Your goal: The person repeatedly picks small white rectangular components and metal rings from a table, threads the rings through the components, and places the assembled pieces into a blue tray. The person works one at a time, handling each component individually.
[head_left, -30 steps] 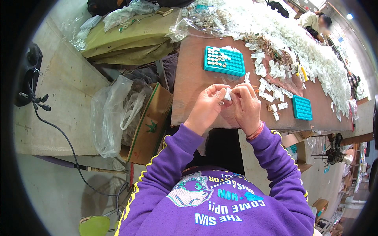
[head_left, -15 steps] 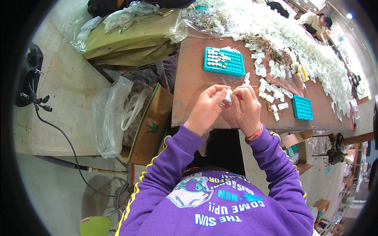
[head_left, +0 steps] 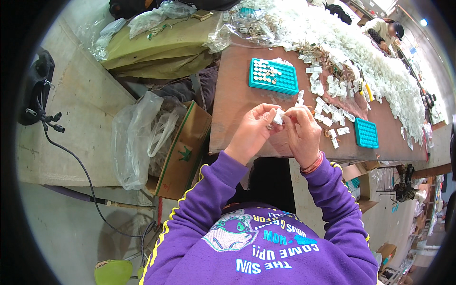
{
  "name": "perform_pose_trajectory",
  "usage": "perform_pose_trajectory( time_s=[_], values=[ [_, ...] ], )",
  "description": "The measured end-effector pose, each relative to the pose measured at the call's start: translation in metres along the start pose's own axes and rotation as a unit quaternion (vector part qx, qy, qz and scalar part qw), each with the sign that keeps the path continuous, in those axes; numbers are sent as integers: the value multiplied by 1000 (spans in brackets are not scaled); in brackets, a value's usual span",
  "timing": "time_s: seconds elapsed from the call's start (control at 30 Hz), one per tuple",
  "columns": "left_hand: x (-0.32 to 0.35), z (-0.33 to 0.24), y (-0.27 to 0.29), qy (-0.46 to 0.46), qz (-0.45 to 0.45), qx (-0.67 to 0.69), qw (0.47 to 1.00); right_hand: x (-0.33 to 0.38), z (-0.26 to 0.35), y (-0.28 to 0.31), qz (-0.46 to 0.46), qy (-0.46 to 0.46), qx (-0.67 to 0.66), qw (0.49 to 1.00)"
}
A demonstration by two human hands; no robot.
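Over the near edge of the brown table (head_left: 232,104), my left hand (head_left: 254,129) pinches a small white plastic piece (head_left: 279,116) between thumb and fingers. My right hand (head_left: 305,133) meets it from the other side, fingertips closed at the piece; whether they hold a separate small part is hidden. A teal tray (head_left: 286,86) just beyond my hands carries rows of small round, pale discs (head_left: 262,70) on its left part. Loose white plastic pieces (head_left: 327,111) lie scattered to the right of my right hand.
A second teal tray (head_left: 366,133) lies at the right. Yellow-handled pliers (head_left: 369,92) rest near a large heap of clear white pieces (head_left: 375,71). A cardboard box (head_left: 183,154) with plastic bags (head_left: 135,142) stands left of the table. Another person (head_left: 384,32) works at the far right.
My hands stay together at the white piece, with the right fingers shifted slightly and more drawn in. The whole view has moved a little.
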State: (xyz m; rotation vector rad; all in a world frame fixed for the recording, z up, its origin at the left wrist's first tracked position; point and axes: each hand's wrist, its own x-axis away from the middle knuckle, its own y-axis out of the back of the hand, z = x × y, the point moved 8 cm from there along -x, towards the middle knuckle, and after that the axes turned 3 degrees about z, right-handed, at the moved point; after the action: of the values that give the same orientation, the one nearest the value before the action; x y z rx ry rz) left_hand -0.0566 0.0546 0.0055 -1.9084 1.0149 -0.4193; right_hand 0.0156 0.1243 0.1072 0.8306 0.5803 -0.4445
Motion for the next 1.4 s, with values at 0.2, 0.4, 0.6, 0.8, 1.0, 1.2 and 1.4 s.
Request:
perform_pose_trajectory(
  time_s=[0.2,0.4,0.6,0.8,1.0,1.2,1.4],
  values=[
    [1,2,2,7,-19,-13,1000,-2,4,0,14,24,15,1000],
    [0,3,2,7,-8,-21,1000,-3,3,-1,23,20,21,999],
    [0,3,3,6,8,-23,1000,-2,0,-2,23,10,19,1000],
    [0,5,7,6,12,-23,1000,0,3,-4,11,29,32,999],
    [-1,0,3,-6,-7,-51,999,-3,-1,0,27,10,39,999],
    [60,-21,-118,-327,287,-596,675,29,-13,61,-141,-109,-54,983],
    [-79,-107,-124,-361,7,-901,240,71,-15,76,-118,-143,-30,982]
  ],
)
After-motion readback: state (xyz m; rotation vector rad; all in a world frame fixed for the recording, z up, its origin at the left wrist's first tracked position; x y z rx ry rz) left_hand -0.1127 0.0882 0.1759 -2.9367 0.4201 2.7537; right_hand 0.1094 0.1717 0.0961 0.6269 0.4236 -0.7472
